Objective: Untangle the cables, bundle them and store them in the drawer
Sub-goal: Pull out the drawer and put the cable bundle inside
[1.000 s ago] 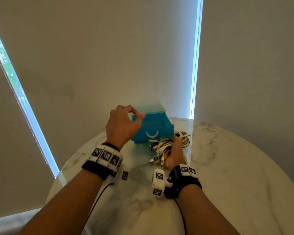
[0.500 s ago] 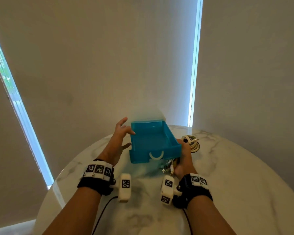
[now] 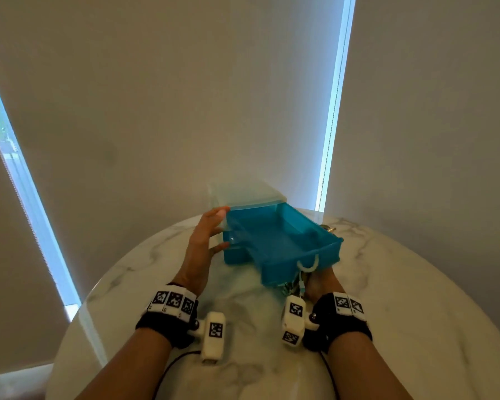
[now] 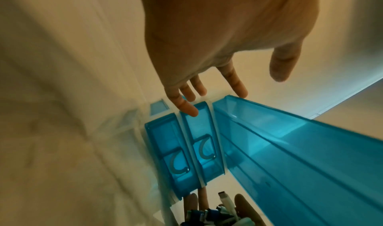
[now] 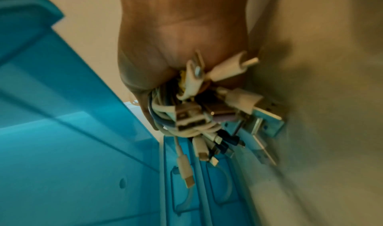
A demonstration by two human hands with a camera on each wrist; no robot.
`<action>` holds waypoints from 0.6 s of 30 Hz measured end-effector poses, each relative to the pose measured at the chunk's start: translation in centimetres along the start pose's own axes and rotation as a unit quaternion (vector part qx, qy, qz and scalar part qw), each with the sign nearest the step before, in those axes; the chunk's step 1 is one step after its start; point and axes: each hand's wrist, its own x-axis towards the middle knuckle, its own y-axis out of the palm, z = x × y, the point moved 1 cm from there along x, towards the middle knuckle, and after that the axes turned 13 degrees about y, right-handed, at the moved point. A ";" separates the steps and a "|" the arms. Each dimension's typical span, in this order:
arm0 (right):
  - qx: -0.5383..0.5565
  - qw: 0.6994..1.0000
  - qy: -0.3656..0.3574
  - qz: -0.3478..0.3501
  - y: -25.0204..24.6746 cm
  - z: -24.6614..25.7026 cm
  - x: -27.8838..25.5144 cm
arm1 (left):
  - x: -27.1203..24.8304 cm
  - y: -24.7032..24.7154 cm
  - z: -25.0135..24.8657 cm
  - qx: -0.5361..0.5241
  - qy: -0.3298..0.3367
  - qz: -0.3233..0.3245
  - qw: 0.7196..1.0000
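Note:
A small blue drawer unit (image 3: pixel 234 255) stands on the marble table (image 3: pixel 416 327). Its top drawer (image 3: pixel 283 241) is pulled far out and shows nothing inside. My left hand (image 3: pixel 214 232) lies against the unit's left side with straight, spread fingers (image 4: pixel 186 108), touching the frame near the top. Below the drawer's front my right hand (image 3: pixel 322 284) grips a bundle of white and dark cables (image 5: pixel 196 120); several plugs (image 5: pixel 267 115) stick out of the fist. In the head view only a few cable ends (image 3: pixel 296 285) show under the drawer.
Two lower drawers (image 4: pixel 199 141) with clear curved handles are shut. A metal object (image 3: pixel 328 228) peeks out behind the drawer's far right corner. Walls and window blinds stand close behind the table's round far edge. Bare marble lies to the right and in front.
The top drawer has slid further out toward me. My left hand left the unit's top, opened and went to its left side. My right hand with the cables drew back under the drawer front.

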 end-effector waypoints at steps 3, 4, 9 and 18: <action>-0.028 0.999 0.008 -0.038 0.9 0.8 -1.7 | -0.2 0.2 0.2 0.060 0.037 -0.006 0.997; -0.013 0.999 0.010 -0.036 1.4 1.2 -2.7 | -0.3 0.2 0.1 0.079 0.051 -0.007 0.996; 0.007 0.996 -0.048 -0.069 1.1 3.0 -4.2 | -0.3 0.9 0.4 0.090 0.065 -0.008 0.994; -0.215 0.953 -0.105 -0.184 1.2 10.4 -8.1 | -0.2 1.8 1.1 0.039 0.079 0.023 0.996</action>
